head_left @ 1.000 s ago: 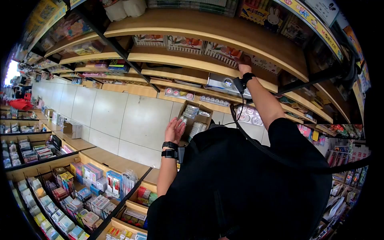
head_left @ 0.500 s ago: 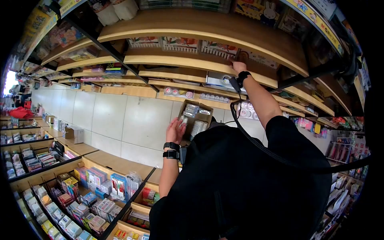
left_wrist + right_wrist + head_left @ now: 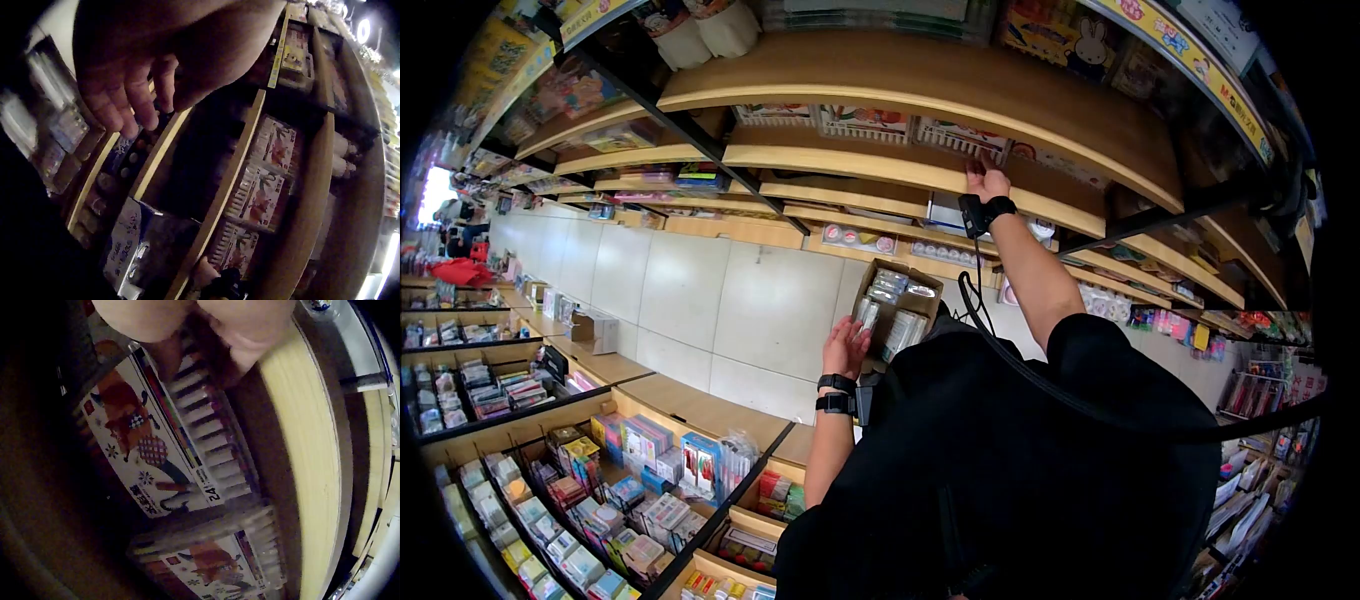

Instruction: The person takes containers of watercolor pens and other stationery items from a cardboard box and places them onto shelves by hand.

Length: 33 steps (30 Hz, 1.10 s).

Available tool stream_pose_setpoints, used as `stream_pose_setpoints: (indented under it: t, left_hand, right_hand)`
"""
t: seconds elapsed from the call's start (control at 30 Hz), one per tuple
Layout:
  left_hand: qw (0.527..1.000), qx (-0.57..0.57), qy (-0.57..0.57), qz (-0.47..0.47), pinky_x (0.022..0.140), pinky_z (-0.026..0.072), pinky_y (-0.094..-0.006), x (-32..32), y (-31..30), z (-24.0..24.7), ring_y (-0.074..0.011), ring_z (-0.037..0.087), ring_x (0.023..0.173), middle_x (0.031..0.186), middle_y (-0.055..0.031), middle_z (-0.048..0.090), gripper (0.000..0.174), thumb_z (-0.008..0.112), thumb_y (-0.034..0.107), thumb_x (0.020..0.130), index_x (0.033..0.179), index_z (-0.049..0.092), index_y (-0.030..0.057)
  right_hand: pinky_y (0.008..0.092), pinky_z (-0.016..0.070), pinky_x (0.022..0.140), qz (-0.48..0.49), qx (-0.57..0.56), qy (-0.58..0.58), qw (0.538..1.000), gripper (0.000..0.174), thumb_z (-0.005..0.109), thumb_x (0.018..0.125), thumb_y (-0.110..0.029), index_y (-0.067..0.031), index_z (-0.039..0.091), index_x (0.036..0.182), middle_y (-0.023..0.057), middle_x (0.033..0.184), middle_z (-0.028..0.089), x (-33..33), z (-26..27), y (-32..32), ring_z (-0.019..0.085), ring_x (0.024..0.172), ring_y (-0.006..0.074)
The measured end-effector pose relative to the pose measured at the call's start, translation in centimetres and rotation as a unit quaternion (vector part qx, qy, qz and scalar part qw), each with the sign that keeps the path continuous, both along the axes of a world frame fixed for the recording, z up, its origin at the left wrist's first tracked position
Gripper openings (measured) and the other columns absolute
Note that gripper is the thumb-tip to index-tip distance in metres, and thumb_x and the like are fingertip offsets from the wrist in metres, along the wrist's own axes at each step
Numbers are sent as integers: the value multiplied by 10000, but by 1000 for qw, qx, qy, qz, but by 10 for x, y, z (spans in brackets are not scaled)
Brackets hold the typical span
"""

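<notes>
Right wrist view shows the fox-printed pack (image 3: pixel 153 434) right at the right grip (image 3: pixel 247 328).

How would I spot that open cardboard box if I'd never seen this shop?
Start at the long wooden shelves and drop to the pale tiled floor. The open brown box shows just beside the person's left hand. Its raised cardboard walls around shiny packets set it apart from the nearby tray of pink-and-white round items.
</notes>
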<state>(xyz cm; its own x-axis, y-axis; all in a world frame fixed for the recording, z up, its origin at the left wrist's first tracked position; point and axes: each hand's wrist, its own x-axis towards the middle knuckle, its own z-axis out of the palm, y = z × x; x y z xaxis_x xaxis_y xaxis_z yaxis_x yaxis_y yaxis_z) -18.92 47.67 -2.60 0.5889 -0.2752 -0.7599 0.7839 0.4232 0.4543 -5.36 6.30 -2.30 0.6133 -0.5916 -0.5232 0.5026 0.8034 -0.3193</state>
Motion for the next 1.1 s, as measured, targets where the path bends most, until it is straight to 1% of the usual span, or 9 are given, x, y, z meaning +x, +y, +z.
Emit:
stream_pose_setpoints:
  t: [0.23, 0.43, 0.63, 0.7, 0.77, 0.83, 0.93, 1.0, 1.1]
  left_hand:
    - [1000, 16, 7, 21, 778, 475, -339, -6, 9, -4, -224, 557, 912, 1086, -74, 550, 451, 571, 255, 845, 1243, 409, 118]
    - [998, 34, 24, 48, 734, 473, -321, -9, 11, -4, -221, 575, 876, 1044, -71, 571, 358, 549, 216, 859, 1184, 443, 108]
    - [998, 23, 31, 49, 791, 456, -342, -24, 13, -15, -213, 544, 914, 1074, -61, 553, 427, 572, 234, 845, 1229, 428, 116]
    - [996, 32, 50, 63, 688, 481, -311, -30, 13, -18, -206, 595, 831, 1000, -51, 589, 307, 540, 192, 867, 1154, 467, 115]
    - [996, 18, 50, 77, 668, 481, -305, -37, 16, -32, -203, 597, 816, 974, -56, 596, 278, 534, 164, 869, 1135, 475, 109]
    - [996, 16, 42, 83, 656, 487, -297, -48, 20, -50, -195, 599, 793, 958, -63, 601, 266, 527, 143, 870, 1128, 478, 107]
    - [995, 26, 55, 79, 668, 494, -308, -61, 21, -65, -205, 601, 803, 966, -74, 598, 258, 549, 138, 857, 1106, 496, 96]
    - [994, 23, 68, 82, 644, 496, -283, -70, 18, -66, -183, 609, 784, 968, -66, 603, 242, 546, 142, 862, 1095, 500, 95]
    - [993, 10, 83, 87, 639, 496, -269, -80, 18, -75, -175, 611, 788, 973, -60, 604, 238, 554, 143, 862, 1091, 505, 101]
  right_hand:
    - [416, 465, 877, 18, 56, -16, 998, 220, 573, 847, -92, -36, 547, 1059, 133, 1057, 557, 18, -10, -6, 528, 966, 294]
    - [376, 496, 808, -9, 56, -28, 998, 216, 611, 830, -152, -50, 562, 1013, 113, 984, 580, 43, -11, -7, 556, 905, 259]
    - [347, 516, 748, 41, -2, -7, 999, 191, 639, 810, -172, -68, 580, 958, 91, 904, 606, 46, -26, -19, 581, 848, 220]
    - [337, 522, 729, 101, -65, -4, 993, 184, 649, 803, -179, -73, 586, 940, 84, 877, 614, 49, -34, -42, 589, 830, 206]
    - [342, 525, 742, 178, -129, -140, 965, 190, 658, 793, -165, -78, 592, 949, 74, 889, 623, 63, -54, -69, 594, 844, 204]
    - [406, 419, 935, 34, -94, -228, 968, 337, 634, 800, -130, -55, 536, 1113, 83, 1113, 562, 77, -29, -48, 506, 1058, 236]
    - [422, 365, 982, 225, -113, -395, 883, 333, 588, 833, -136, -51, 509, 1146, 96, 1169, 531, 71, -10, -57, 468, 1104, 249]
    - [438, 343, 994, 82, -156, -137, 975, 296, 509, 876, -144, -61, 499, 1160, 104, 1175, 522, 78, -15, -64, 464, 1098, 253]
    - [414, 374, 955, 126, -238, -44, 962, 265, 460, 900, -157, -53, 500, 1141, 106, 1149, 532, 75, -10, -73, 479, 1067, 247]
